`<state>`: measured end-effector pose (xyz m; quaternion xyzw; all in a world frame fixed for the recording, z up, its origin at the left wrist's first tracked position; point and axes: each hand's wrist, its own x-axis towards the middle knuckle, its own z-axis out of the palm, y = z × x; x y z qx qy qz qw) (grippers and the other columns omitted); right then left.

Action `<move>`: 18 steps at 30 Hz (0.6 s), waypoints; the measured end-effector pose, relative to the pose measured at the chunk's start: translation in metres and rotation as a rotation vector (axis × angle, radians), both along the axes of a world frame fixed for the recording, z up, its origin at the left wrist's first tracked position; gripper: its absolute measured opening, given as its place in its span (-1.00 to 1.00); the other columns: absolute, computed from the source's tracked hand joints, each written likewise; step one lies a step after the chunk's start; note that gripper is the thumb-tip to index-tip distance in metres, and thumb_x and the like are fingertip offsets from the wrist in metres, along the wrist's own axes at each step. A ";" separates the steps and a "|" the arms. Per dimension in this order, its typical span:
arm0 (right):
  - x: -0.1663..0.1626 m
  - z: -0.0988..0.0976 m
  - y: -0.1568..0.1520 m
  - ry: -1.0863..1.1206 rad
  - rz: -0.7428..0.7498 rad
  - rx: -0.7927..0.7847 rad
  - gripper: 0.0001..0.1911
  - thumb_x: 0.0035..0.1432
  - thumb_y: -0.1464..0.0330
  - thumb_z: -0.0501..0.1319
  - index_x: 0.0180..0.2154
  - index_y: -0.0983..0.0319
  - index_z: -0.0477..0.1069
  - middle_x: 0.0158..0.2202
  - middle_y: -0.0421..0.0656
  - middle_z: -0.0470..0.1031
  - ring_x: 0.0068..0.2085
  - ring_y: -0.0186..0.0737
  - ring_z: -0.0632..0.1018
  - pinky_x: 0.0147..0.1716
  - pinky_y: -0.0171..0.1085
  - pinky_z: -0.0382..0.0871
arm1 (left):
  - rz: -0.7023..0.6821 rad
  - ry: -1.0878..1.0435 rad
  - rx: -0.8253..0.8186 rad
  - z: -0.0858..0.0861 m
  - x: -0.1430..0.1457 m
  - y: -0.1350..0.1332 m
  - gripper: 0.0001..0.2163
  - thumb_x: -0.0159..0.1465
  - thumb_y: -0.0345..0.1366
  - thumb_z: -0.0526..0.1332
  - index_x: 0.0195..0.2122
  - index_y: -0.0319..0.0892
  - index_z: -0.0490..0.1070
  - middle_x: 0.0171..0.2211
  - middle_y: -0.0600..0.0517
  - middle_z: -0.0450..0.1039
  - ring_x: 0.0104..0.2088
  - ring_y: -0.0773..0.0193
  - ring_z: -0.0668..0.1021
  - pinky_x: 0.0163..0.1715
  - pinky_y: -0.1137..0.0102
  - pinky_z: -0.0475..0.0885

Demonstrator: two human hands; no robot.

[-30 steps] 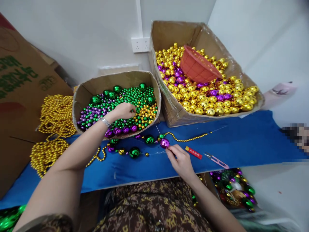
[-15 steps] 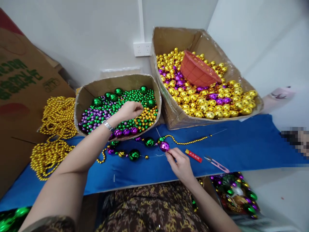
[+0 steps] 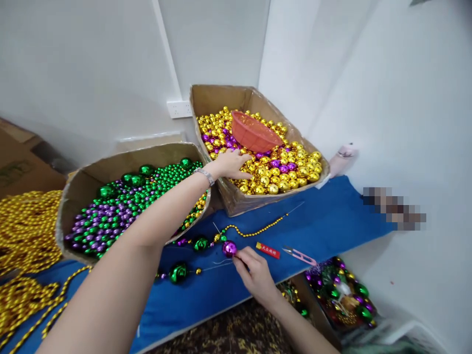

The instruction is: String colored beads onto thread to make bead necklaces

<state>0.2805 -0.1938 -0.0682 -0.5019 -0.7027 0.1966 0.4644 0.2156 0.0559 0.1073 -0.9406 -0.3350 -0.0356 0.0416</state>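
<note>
"Pinching the purple ball point(image 3: 229, 249) over the blue surface point(image 3: 332, 216), my right hand point(image 3: 256, 275) keeps its fingers together."
"What's changed?"
"My left hand point(image 3: 232, 164) has left the small-bead carton point(image 3: 162, 154) for the gold-ball carton point(image 3: 221, 96), fingers spread; larger balls point(image 3: 273, 189) now lie within reach."
"Any writing?"
"Chinese characters on the red packet point(image 3: 268, 250), too small to read."

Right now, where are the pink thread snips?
In the head view, the pink thread snips lie right of centre on the blue cloth, just right of the red lettered strip.
</note>
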 end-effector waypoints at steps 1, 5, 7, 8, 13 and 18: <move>0.002 -0.001 -0.001 0.003 -0.004 -0.002 -0.81 0.33 0.39 0.07 -0.27 0.20 0.44 -0.37 -0.15 0.47 -0.35 -0.30 0.51 -0.36 -0.36 0.38 | 0.013 0.062 -0.018 -0.001 0.007 0.004 -0.39 0.14 0.04 0.24 0.18 -0.11 0.28 0.01 -0.23 0.37 0.00 -0.20 0.42 -0.02 0.08 0.31; 0.007 -0.004 -0.004 0.036 -0.007 -0.016 -0.82 0.33 0.40 0.07 -0.27 0.20 0.43 -0.36 -0.16 0.47 -0.34 -0.30 0.51 -0.35 -0.36 0.37 | 0.022 0.180 -0.056 -0.007 0.024 0.014 -0.42 0.15 -0.12 0.21 0.23 -0.01 0.23 0.01 -0.19 0.39 -0.07 -0.10 0.50 -0.14 0.18 0.38; 0.008 -0.006 -0.005 0.056 0.003 -0.027 -0.82 0.33 0.40 0.07 -0.28 0.20 0.43 -0.36 -0.16 0.46 -0.34 -0.30 0.51 -0.35 -0.37 0.37 | 0.019 0.188 -0.027 -0.011 0.029 0.017 -0.43 0.14 -0.18 0.20 0.22 -0.02 0.25 0.02 -0.20 0.37 -0.10 -0.08 0.52 -0.19 0.20 0.40; 0.008 -0.007 -0.005 0.063 0.008 -0.032 -0.82 0.33 0.40 0.06 -0.28 0.20 0.43 -0.36 -0.15 0.46 -0.33 -0.30 0.51 -0.35 -0.37 0.37 | 0.017 0.194 -0.012 -0.012 0.030 0.018 -0.44 0.13 -0.20 0.20 0.21 -0.02 0.26 0.01 -0.21 0.36 -0.13 -0.08 0.53 -0.22 0.20 0.40; 0.009 -0.011 -0.006 0.076 0.011 -0.029 -0.82 0.32 0.41 0.07 -0.27 0.20 0.43 -0.35 -0.15 0.46 -0.32 -0.30 0.51 -0.34 -0.37 0.37 | -0.046 0.193 0.031 -0.018 0.032 0.020 -0.51 0.15 -0.32 0.17 0.14 -0.06 0.32 -0.07 -0.19 0.36 -0.20 0.02 0.53 -0.29 0.27 0.39; 0.011 -0.010 -0.005 0.059 -0.006 -0.023 -0.81 0.33 0.41 0.07 -0.28 0.21 0.44 -0.37 -0.16 0.46 -0.35 -0.31 0.51 -0.35 -0.37 0.36 | -0.112 0.066 0.074 -0.018 0.025 0.023 -0.59 0.13 -0.49 0.11 0.03 -0.19 0.41 -0.17 -0.17 0.36 -0.18 0.09 0.48 -0.18 0.29 0.34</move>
